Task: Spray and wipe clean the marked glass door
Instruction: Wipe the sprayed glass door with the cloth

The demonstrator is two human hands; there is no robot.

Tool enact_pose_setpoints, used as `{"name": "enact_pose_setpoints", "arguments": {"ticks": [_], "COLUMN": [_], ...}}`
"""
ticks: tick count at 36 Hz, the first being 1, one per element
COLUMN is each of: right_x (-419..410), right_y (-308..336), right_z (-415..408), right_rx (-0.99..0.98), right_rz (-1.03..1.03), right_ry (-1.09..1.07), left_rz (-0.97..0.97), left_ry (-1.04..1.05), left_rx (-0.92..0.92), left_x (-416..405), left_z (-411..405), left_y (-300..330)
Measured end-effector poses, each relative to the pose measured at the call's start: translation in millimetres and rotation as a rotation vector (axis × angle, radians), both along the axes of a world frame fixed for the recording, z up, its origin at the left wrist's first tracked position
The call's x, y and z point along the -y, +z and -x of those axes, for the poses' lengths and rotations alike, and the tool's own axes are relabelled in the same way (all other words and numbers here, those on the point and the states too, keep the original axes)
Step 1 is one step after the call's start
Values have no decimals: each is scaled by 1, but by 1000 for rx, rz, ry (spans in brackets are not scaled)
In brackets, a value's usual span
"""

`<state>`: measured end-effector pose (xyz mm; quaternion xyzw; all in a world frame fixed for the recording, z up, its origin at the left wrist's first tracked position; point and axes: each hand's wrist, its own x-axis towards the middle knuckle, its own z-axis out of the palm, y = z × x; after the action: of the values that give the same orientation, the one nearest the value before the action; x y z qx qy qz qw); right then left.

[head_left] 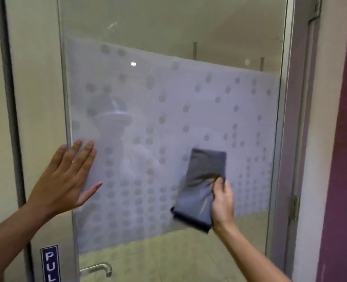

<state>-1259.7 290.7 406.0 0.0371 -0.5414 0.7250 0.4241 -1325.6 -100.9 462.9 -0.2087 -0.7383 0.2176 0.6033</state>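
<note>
Frosted dot-patterned glass door: left hand flat, fingers straight, against its left edge; right hand grips folded grey cloth on the pane.

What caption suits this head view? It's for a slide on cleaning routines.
Left hand braces flat on the frosted glass door while the right hand grips a folded grey cloth against it.
</note>
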Motion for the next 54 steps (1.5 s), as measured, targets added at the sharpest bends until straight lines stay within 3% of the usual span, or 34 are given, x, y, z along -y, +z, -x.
{"name": "enact_pose_setpoints", "arguments": {"ticks": [4, 10, 14, 18, 22, 35, 47, 50, 54], "right_x": [-31, -59, -63, -53, -40, -14, -1, 1, 4], "right_y": [59, 123, 138, 135, 123, 57, -95, -97, -78], "right_z": [13, 51, 82, 95, 97, 84, 41, 29, 4], "right_rx": [-114, -121, -5, -47, -149, -546, -338, -197, 234], "right_rz": [4, -215, -332, -371, -484, -1127, -1555, -1433, -654], "right_ry": [-300, -637, -646, -688, -645, -398, 89, 195, 483], "left_rz": [1, 4, 8, 15, 19, 19, 15, 15, 17], "left_ry": [1, 15, 24, 17, 16, -32, -17, -11, -12], "left_rx": [10, 19, 7, -14, -26, -64, -63, -58, -43], "left_x": [0, -1, -1, -1, 1, 0, -1, 0, 2], "left_z": [0, -2, -3, 0, 4, 5, 3, 3, 3], "left_y": [0, 1, 1, 0, 0, -1, 0, -1, -1]}}
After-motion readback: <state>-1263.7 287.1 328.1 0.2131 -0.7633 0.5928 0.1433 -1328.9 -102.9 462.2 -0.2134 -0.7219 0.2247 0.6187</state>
